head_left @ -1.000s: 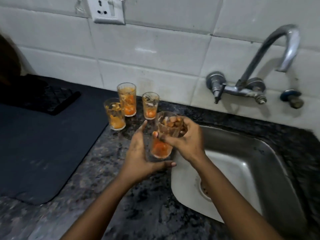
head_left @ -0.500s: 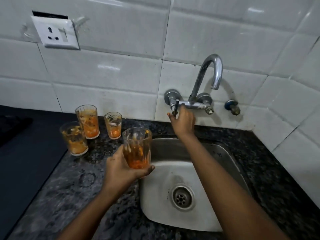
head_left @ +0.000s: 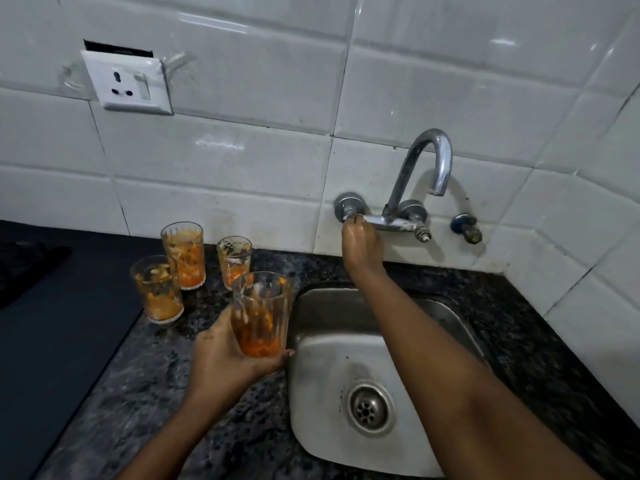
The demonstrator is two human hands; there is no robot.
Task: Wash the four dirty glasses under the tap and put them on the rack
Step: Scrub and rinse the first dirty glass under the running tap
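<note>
My left hand (head_left: 225, 355) grips a dirty glass (head_left: 260, 313) smeared with orange residue, upright, just left of the steel sink (head_left: 332, 403). Three more dirty glasses stand on the dark granite counter behind it: a front-left one (head_left: 157, 287), a tall one at the back (head_left: 184, 254) and a smaller one (head_left: 234, 260). My right hand (head_left: 362, 247) reaches to the wall and grips the left handle of the chrome tap (head_left: 424, 168). No water runs from the spout.
A dark mat (head_left: 59, 341) covers the counter on the left. A white wall socket (head_left: 128, 83) sits above the glasses. A second valve (head_left: 465, 228) sticks out of the tiles right of the tap. The sink drain (head_left: 370, 408) lies below my right forearm.
The glass passed from my right hand to my left. My right hand went up to the tap handle and now grips it. My view shifted right, toward the sink.
</note>
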